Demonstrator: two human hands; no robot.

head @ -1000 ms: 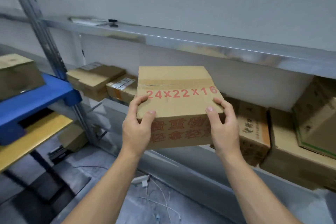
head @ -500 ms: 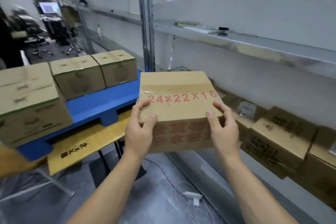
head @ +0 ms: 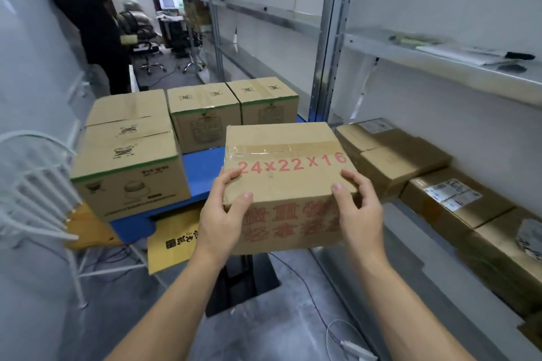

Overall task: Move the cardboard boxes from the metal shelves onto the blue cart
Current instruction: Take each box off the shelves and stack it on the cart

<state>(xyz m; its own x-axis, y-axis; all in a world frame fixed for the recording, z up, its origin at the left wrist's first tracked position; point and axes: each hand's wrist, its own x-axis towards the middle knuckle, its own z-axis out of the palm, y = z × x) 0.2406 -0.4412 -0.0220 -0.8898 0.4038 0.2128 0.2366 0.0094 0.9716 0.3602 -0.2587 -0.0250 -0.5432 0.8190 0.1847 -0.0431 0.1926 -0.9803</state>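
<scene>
I hold a taped cardboard box (head: 286, 182) marked "24x22x16" in red, in the air in front of me. My left hand (head: 224, 217) grips its near left corner and my right hand (head: 359, 214) grips its near right corner. Just beyond it lies the blue cart (head: 202, 173), which carries several cardboard boxes (head: 129, 167), two of them at its far end (head: 205, 117). More boxes (head: 457, 202) lie on the lower metal shelf (head: 416, 269) at the right.
A shelf upright (head: 328, 61) rises beside the cart's far right corner. A white wire rack (head: 32, 193) stands at the left. A person in black (head: 91, 23) stands beyond the cart by office chairs. Cables and a plug (head: 355, 347) lie on the floor.
The view has swung left from the shelf toward the cart. The held box now hangs close to the cart's right side, with both hands still on it.
</scene>
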